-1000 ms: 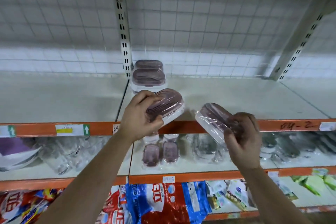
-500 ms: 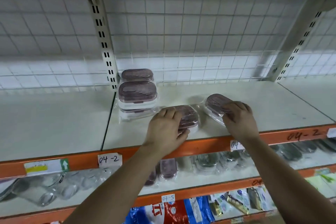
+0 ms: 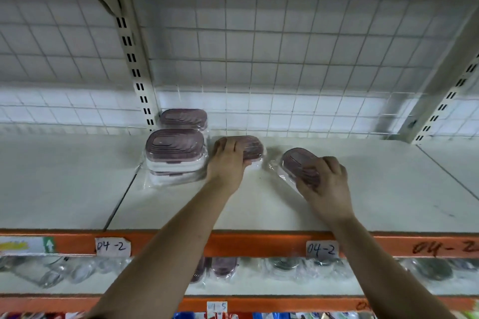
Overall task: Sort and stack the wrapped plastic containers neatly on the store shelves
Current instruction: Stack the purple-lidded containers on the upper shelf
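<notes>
A: Your left hand [image 3: 228, 160] is curled over the near end of a wrapped container [image 3: 252, 147], thumb along its near side, gripping it. That container sits on the shelf [image 3: 64, 176] just right of the front stack [image 3: 173, 153], close beside its wrap.

B: Agreed. Your right hand [image 3: 324, 184] is further right of that stack, fingers bent over the near end of a second wrapped container [image 3: 295, 160], holding it. It's turned at a slant to the stack, and I can't tell whether it lies flat on the shelf.

A: The front stack itself is purple-lidded containers piled in clear wrap.

B: Behind the stack, a rear pile [image 3: 184, 118] of the same kind stands against the wire grid [image 3: 285, 46], beside the slotted upright [image 3: 132, 59]. Below the stack, the orange shelf edge [image 3: 233, 243] carries a handwritten label [image 3: 112, 246] reading "04-2". Lower still, more wrapped containers [image 3: 223, 265] lie on the next shelf.
</notes>
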{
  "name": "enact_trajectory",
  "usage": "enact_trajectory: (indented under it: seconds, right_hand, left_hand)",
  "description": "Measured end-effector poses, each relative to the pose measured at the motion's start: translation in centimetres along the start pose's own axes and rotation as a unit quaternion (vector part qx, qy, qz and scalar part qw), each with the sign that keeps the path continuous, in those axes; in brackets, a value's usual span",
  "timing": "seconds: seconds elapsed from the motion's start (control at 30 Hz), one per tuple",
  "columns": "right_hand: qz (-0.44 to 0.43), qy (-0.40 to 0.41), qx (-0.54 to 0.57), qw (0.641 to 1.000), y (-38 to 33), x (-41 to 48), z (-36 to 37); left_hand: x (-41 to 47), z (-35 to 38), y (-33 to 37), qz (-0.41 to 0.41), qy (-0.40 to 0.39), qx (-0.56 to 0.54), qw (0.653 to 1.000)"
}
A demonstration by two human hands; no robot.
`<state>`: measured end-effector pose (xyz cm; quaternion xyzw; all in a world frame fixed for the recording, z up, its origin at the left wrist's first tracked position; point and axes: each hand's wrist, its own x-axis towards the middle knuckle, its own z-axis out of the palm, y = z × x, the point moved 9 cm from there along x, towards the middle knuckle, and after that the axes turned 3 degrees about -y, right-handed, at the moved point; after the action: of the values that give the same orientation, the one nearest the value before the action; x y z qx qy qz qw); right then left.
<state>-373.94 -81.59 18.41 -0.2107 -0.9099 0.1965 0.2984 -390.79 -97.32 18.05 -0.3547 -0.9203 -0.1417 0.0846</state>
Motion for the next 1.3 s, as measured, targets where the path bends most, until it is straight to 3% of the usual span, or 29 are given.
enact_trajectory:
  seconds: [0.23,0.43,0.63,0.87,1.0,1.13,1.3]
  right_hand:
    - [0.016,0.022,-0.04,0.999,0.2,-0.2,-0.1]
    - [0.088,0.018,-0.015,0.996,1.6,-0.3,0.0]
    - [0.059,-0.009,0.0,0.998,2.9,0.5,1.2]
    - [-0.026,0.024,0.102,0.994,-0.6,1.2,-1.0]
    - [-0.078,-0.033,0.109,0.99,-4.5,3.7,1.5]
    - [-0.133,-0.086,0.101,0.982,-8.3,6.8,4.8]
    - [-0.145,-0.097,0.1,0.98,-11.2,10.9,7.1]
  left_hand:
    - [3.7,1.4,-1.9,-0.072,0.033,0.031,0.996]
    - [5.7,2.2,-2.4,-0.059,0.006,0.043,0.997]
    - [3.1,0.9,-0.9,-0.039,-0.016,0.057,0.997]
    - [-6.0,-2.5,0.0,0.102,0.057,0.023,0.993]
    - [-8.7,-3.7,-2.5,0.107,0.092,0.046,0.989]
    - [-9.2,-4.7,-4.2,0.058,0.15,-0.046,0.986]
    - [-8.7,-4.2,-3.4,0.084,0.132,-0.026,0.987]
